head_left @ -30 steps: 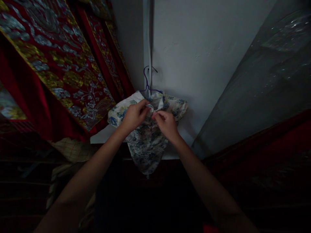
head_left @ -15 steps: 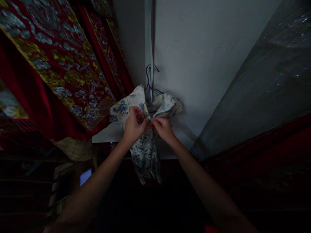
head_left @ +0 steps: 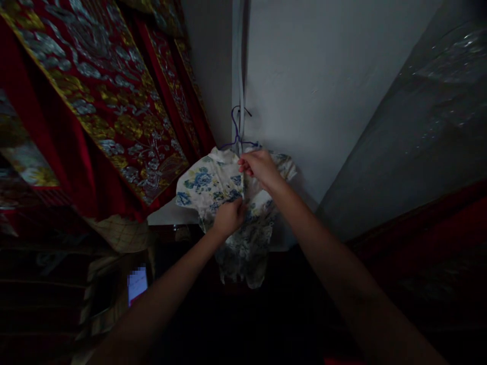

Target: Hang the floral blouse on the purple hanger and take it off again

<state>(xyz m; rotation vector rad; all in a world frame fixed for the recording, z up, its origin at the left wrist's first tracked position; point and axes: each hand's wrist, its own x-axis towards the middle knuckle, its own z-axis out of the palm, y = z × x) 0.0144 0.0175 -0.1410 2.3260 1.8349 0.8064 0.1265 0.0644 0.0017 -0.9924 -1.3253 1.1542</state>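
A white short-sleeved shirt (head_left: pixel 200 180) with blue and yellow-green flowers hangs on a purple wire hanger (head_left: pixel 236 136) against the wall. The front seam runs down its middle, and the two sides lie together there. Close under the collar my right hand (head_left: pixel 261 167) is closed in a pinch at the top of this seam; the small part between the fingertips is too dark to make out. Lower down, my left hand (head_left: pixel 229 217) is closed on the shirt front beside the seam, its fingertips partly hidden. The shirt's lower end hangs loose in shadow.
Red cloth (head_left: pixel 125 101) with gold and silver embroidery hangs close on the left. A lit phone (head_left: pixel 137 286) lies at the lower left beside a checked cloth (head_left: pixel 117 233). Clear plastic sheeting (head_left: pixel 429 116) covers the right side. A pale cable (head_left: pixel 240 61) runs down the wall.
My right hand has moved up to the collar, and my left hand has dropped lower on the front. The shirt's open neck has drawn together, and the front now hangs flatter.
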